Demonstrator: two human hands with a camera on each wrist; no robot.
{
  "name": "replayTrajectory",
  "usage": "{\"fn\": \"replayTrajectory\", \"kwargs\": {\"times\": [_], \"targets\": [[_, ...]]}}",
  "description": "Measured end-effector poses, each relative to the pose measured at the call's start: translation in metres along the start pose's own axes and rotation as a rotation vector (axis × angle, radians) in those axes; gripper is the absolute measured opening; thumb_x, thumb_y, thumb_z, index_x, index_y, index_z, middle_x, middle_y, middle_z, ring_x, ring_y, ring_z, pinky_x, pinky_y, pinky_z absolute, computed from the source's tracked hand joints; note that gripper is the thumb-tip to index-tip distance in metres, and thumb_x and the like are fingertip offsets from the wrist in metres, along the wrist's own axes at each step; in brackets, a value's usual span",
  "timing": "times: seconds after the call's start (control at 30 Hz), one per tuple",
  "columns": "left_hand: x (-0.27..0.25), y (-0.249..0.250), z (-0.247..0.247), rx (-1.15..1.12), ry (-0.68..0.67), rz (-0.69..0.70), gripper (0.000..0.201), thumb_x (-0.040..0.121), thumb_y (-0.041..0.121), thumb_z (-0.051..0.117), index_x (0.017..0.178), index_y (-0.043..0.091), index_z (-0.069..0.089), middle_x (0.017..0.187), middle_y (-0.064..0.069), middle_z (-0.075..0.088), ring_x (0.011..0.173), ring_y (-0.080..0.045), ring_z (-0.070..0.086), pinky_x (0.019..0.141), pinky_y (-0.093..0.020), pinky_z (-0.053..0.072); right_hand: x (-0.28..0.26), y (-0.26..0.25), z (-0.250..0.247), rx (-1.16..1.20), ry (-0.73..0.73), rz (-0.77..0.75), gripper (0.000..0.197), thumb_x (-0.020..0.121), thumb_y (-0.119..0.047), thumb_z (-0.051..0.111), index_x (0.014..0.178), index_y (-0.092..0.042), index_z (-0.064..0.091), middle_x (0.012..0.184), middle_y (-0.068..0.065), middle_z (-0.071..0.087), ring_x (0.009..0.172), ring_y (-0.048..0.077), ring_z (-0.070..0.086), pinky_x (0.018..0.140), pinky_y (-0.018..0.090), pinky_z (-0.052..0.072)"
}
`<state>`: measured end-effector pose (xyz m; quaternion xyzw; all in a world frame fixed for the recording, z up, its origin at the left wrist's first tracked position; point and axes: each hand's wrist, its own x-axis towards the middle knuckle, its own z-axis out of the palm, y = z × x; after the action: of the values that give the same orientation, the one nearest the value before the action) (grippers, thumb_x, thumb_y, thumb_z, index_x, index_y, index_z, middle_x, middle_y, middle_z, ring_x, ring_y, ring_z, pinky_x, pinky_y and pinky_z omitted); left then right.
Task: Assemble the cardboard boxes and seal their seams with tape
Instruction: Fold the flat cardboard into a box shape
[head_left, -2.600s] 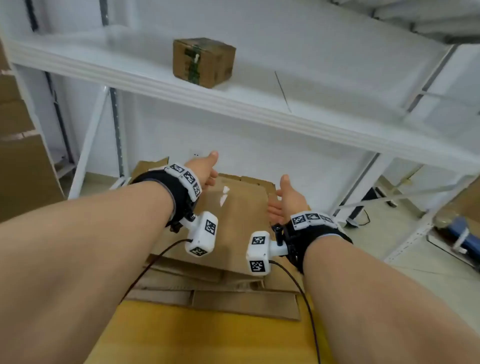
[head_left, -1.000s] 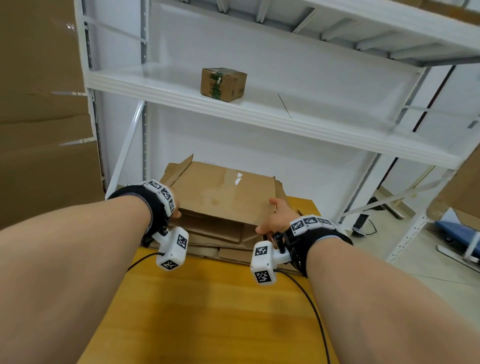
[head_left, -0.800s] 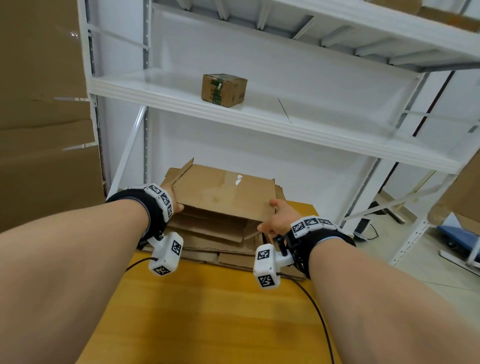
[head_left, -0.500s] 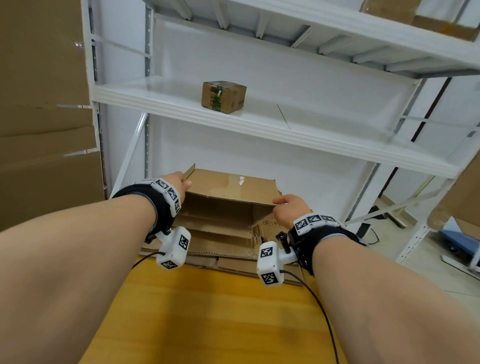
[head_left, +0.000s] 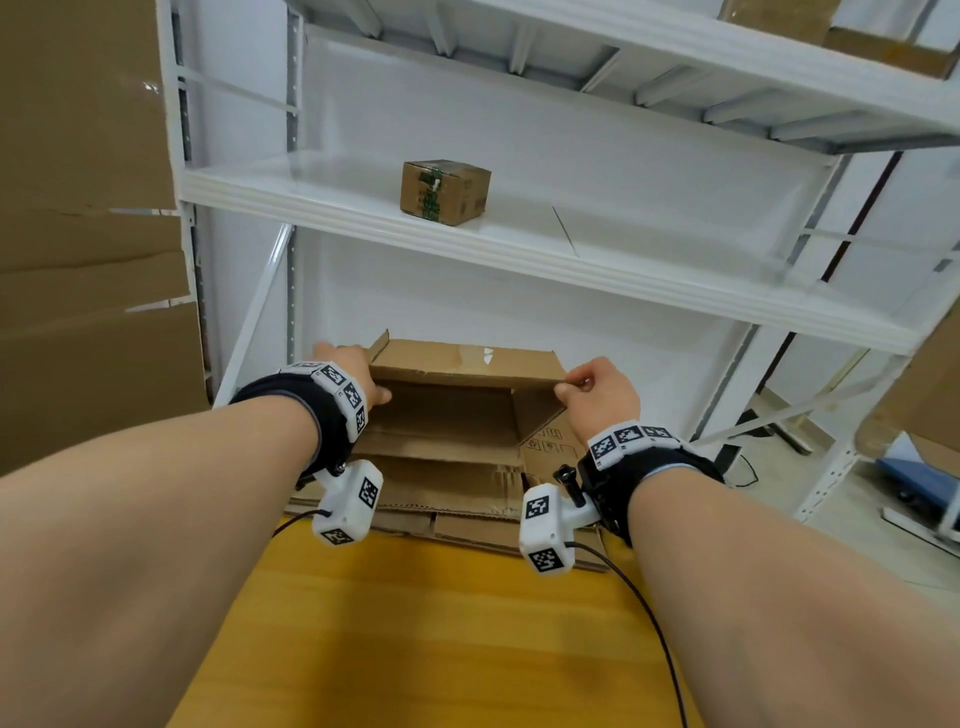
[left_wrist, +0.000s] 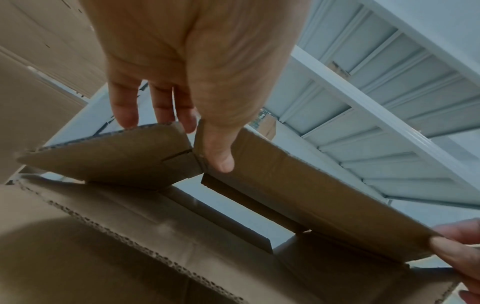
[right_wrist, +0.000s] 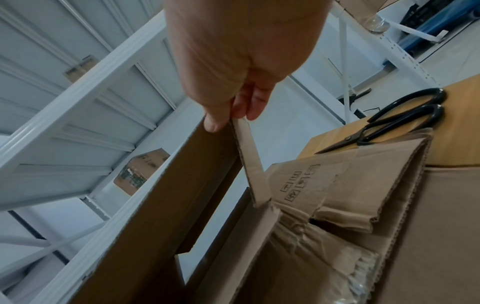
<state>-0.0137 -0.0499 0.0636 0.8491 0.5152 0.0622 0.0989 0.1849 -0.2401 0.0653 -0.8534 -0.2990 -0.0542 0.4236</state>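
Observation:
A brown cardboard box (head_left: 457, 410) is held up half unfolded above a stack of flat cardboard (head_left: 457, 499) at the far end of the wooden table (head_left: 415, 634). My left hand (head_left: 358, 384) grips its upper left corner, thumb inside and fingers outside, as the left wrist view shows on the box (left_wrist: 298, 176). My right hand (head_left: 592, 389) pinches the upper right corner; in the right wrist view the thumb and fingers clamp the box edge (right_wrist: 239, 144). The box's inside is open toward me, its flaps loose.
A small sealed box (head_left: 445, 191) sits on the white shelf (head_left: 519, 244) behind the table. Black scissors (right_wrist: 394, 123) lie on the table right of the stack. Large cardboard sheets (head_left: 88, 208) stand at the left. Shelf legs and floor clutter are at the right.
Both hands took the top flat box off the stack and lifted its upper panel, so it has swung from flat to half open. The head view has tilted upward.

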Motion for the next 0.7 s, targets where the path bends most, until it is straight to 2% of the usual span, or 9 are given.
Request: {"fn": "replayTrajectory", "kwargs": {"times": [0.03,0.13,0.17,0.3,0.4,0.47,0.53,0.6,0.7], "targets": [[0.000,0.003,-0.002,-0.004,0.008,0.008,0.053,0.085,0.050,0.064,0.119,0.012,0.050,0.118,-0.013,0.048,0.073,-0.022,0.049,0.079,-0.034,0.046,0.002,-0.002,-0.002,0.019,0.027,-0.014,0.010,0.089,-0.018,0.069,0.098,-0.018,0.064,0.090,-0.001,0.060,0.084,0.019,0.059,0.071,0.026,0.038],[0.001,0.014,-0.003,-0.049,-0.002,0.131,0.048,0.089,0.041,0.062,0.129,0.015,0.052,0.121,-0.009,0.058,0.099,-0.024,0.059,0.088,-0.033,0.050,0.008,-0.005,-0.008,0.052,0.071,-0.062,0.010,0.089,-0.018,0.069,0.097,-0.019,0.063,0.092,0.001,0.061,0.082,0.018,0.059,0.072,0.026,0.039],[0.001,0.016,-0.003,-0.063,-0.013,0.155,0.044,0.091,0.037,0.061,0.129,0.016,0.054,0.119,-0.008,0.061,0.103,-0.024,0.060,0.090,-0.034,0.051,0.009,-0.005,-0.010,0.048,0.075,-0.078,0.010,0.089,-0.019,0.069,0.097,-0.020,0.063,0.095,0.001,0.061,0.082,0.017,0.058,0.072,0.026,0.039],[-0.001,0.020,-0.002,-0.135,-0.024,0.170,0.032,0.095,0.032,0.056,0.119,0.013,0.063,0.110,-0.008,0.066,0.096,-0.025,0.063,0.088,-0.033,0.051,0.008,-0.002,-0.013,-0.005,0.076,-0.088,0.019,0.087,-0.020,0.070,0.103,-0.022,0.061,0.110,0.005,0.057,0.085,0.018,0.057,0.073,0.025,0.039],[-0.005,0.014,0.001,-0.320,0.001,0.159,0.029,0.094,0.027,0.059,0.118,0.014,0.066,0.109,-0.010,0.067,0.097,-0.029,0.064,0.091,-0.039,0.052,0.004,0.002,-0.014,-0.011,0.016,0.019,0.054,0.081,-0.018,0.075,0.126,-0.028,0.048,0.126,0.009,0.043,0.092,0.025,0.058,0.079,0.031,0.048],[-0.008,0.008,0.001,-0.491,0.012,0.150,0.028,0.092,0.022,0.062,0.118,0.013,0.066,0.108,-0.012,0.068,0.094,-0.032,0.066,0.088,-0.043,0.054,0.002,0.003,-0.014,0.038,-0.045,0.069,0.073,0.081,-0.016,0.075,0.141,-0.031,0.038,0.124,0.009,0.049,0.094,0.025,0.059,0.083,0.034,0.051],[-0.011,0.004,-0.002,-0.627,-0.014,0.150,0.025,0.091,0.017,0.064,0.115,0.011,0.066,0.105,-0.014,0.068,0.090,-0.035,0.068,0.084,-0.045,0.056,0.000,0.003,-0.014,0.052,-0.100,0.058,0.070,0.086,-0.008,0.066,0.147,-0.030,0.037,0.114,0.004,0.061,0.091,0.021,0.057,0.081,0.030,0.048],[-0.014,-0.001,-0.004,-0.678,-0.023,0.146,0.023,0.090,0.015,0.064,0.113,0.012,0.067,0.102,-0.014,0.068,0.088,-0.035,0.069,0.083,-0.045,0.057,-0.001,0.001,-0.013,-0.057,-0.135,0.017,0.061,0.090,0.000,0.052,0.144,-0.026,0.046,0.126,0.007,0.062,0.105,0.026,0.060,0.085,0.027,0.046],[-0.013,-0.009,-0.002,-0.590,-0.050,0.119,0.025,0.089,0.014,0.066,0.114,0.011,0.069,0.107,-0.011,0.068,0.096,-0.032,0.066,0.088,-0.041,0.055,-0.007,0.000,-0.007,-0.260,-0.252,-0.015,0.058,0.092,0.004,0.045,0.142,-0.024,0.051,0.141,0.008,0.056,0.124,0.029,0.056,0.100,0.031,0.046]]}}
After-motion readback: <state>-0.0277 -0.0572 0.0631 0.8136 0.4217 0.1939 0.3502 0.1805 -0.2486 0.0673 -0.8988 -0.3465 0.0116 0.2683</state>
